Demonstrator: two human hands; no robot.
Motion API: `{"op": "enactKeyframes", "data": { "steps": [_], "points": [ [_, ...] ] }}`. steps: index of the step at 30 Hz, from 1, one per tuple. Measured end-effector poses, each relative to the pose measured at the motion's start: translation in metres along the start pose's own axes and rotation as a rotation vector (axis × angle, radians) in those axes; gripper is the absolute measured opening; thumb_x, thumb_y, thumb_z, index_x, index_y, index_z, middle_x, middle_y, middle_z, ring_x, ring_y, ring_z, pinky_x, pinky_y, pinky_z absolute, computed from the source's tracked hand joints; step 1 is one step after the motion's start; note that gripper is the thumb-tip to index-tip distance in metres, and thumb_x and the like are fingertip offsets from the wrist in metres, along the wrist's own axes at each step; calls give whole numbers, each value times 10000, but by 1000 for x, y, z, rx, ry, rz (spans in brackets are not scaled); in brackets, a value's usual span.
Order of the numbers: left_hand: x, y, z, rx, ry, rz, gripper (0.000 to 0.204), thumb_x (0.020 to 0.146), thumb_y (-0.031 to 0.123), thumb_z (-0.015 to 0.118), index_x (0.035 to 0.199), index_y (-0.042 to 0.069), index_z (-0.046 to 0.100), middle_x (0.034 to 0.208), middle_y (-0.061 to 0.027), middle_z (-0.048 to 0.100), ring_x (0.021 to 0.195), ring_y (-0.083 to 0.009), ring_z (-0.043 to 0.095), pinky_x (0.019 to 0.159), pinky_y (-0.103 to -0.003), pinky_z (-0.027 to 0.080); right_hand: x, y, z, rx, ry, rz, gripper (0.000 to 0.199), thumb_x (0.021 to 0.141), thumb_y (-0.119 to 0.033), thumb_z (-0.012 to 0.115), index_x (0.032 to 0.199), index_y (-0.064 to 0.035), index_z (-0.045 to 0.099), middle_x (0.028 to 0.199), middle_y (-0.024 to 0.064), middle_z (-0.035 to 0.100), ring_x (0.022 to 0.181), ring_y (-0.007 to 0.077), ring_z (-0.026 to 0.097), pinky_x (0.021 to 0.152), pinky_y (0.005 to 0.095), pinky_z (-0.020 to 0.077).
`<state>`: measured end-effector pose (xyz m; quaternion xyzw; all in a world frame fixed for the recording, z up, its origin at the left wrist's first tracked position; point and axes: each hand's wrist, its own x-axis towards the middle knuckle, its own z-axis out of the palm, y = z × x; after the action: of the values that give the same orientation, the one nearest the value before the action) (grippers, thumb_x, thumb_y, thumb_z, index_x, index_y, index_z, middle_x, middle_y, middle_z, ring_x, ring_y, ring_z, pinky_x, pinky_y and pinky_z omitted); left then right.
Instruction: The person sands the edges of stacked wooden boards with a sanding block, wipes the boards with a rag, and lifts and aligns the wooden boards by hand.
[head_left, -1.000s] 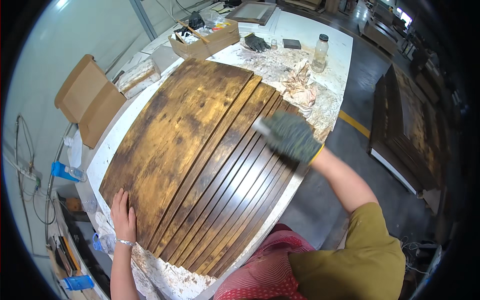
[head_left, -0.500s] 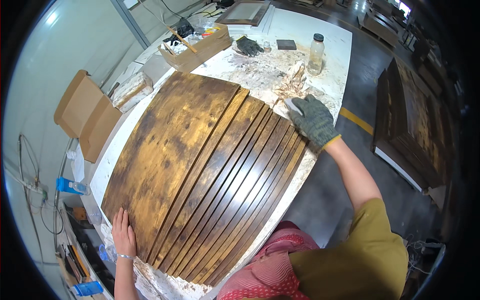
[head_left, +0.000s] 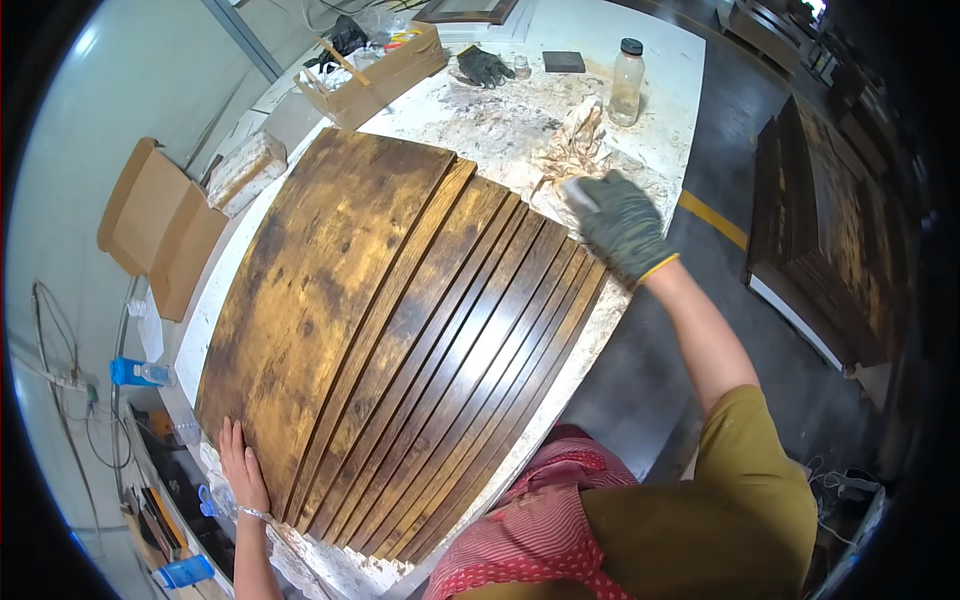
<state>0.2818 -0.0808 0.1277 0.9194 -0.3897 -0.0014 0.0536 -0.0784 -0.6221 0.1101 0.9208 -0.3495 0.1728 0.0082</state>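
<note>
A fanned stack of brown wood-grain boards (head_left: 330,260) lies on the white table (head_left: 655,60), each board stepped out from the one above. My bare left hand (head_left: 243,468) lies flat with fingers stretched over the near left edge of the top board. At the far right corner of the stack is my right hand (head_left: 622,225), in a dark green knitted glove with a yellow cuff. Its fingers are closed around a small white object (head_left: 574,190), mostly covered, whose kind I cannot make out. Just beyond it sits a crumpled, stained cloth or paper (head_left: 575,150).
Behind the stack are a clear bottle with a black lid (head_left: 627,84), a dark block (head_left: 564,62), a spare glove (head_left: 485,67) and a cardboard box of supplies (head_left: 400,75). An open carton (head_left: 180,235) stands left. More boards (head_left: 825,240) are stacked at right.
The whole view has shifted slightly, so the boards sit a little higher and more left. My right hand stays by the far right corner, still closed; my left hand keeps its place on the board.
</note>
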Motion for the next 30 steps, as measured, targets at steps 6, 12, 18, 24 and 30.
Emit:
{"op": "enactKeyframes", "data": {
  "steps": [6,12,18,24,30],
  "points": [
    [-1,1,0,33,17,23,500,1036,275,317,1472,43,397,1585,-146,301,1460,-356,259,1190,-446,181,-27,3,7,309,-122,8,454,894,-323,632,1279,-82,617,1010,179,595,951,335,614,862,427,496],
    [3,-6,3,30,12,27,512,1029,283,330,1479,47,392,1576,-150,317,1456,-349,272,1197,-429,190,-24,1,14,216,63,-249,479,877,-278,656,1303,-70,591,1165,171,612,1080,356,576,993,449,442],
    [1,-9,6,-11,75,85,507,1019,296,375,1474,75,409,1567,-128,338,1449,-340,290,1177,-430,211,-58,-12,7,798,-77,142,409,933,-184,651,1307,-30,588,1184,112,633,1075,202,615,932,320,484],
    [-2,2,5,37,84,29,496,1029,329,365,1493,156,395,1572,-78,336,1454,-295,289,1160,-450,202,-120,-111,-4,822,-163,-5,421,907,-190,707,1272,-12,597,1154,130,620,1044,223,621,932,326,487],
    [-1,-4,13,48,116,14,496,1024,380,370,1482,193,414,1572,-57,341,1446,-288,301,1153,-461,208,-164,-196,-16,640,-107,-430,485,778,-206,756,1216,-45,626,931,158,598,813,318,606,709,408,514]
  ]
}}
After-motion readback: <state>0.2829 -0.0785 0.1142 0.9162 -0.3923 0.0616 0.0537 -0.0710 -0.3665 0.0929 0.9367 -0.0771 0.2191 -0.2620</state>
